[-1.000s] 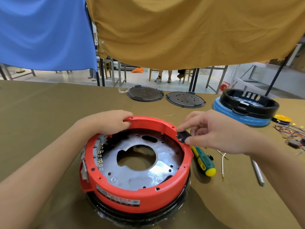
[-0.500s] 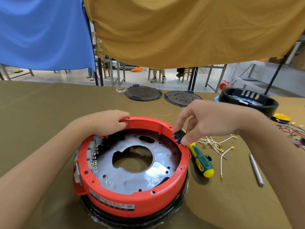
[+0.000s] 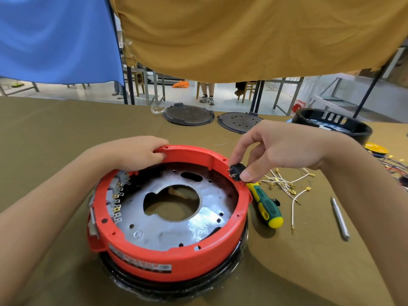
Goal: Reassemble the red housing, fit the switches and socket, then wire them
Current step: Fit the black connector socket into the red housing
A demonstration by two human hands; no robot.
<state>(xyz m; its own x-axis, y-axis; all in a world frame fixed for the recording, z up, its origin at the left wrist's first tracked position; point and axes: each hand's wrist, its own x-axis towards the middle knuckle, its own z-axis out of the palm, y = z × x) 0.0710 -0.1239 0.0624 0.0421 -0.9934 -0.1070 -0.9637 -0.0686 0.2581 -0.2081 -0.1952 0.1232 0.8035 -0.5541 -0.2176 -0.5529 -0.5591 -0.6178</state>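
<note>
The round red housing (image 3: pixel 176 257) sits on a black base in front of me, a holed metal plate (image 3: pixel 167 224) inside it. Grey switches with brass terminals (image 3: pixel 117 195) line its inner left wall. My left hand (image 3: pixel 134 153) grips the housing's far left rim. My right hand (image 3: pixel 276 149) pinches a small black socket (image 3: pixel 237 172) with metal pins between thumb and forefinger, just above the right rim. Loose white wires with brass lugs (image 3: pixel 284 184) lie on the table to the right.
A green and yellow screwdriver (image 3: pixel 267 206) lies right of the housing, a metal bit (image 3: pixel 340 218) beyond it. Two black round lids (image 3: pixel 188 114) (image 3: pixel 238 121) rest at the back. A black ring housing (image 3: pixel 335 124) and coloured wires (image 3: pixel 395 164) sit far right.
My right hand has lifted the black socket from the inner right wall to just above the rim, uncovering the white wires. My left hand keeps its hold on the rim.
</note>
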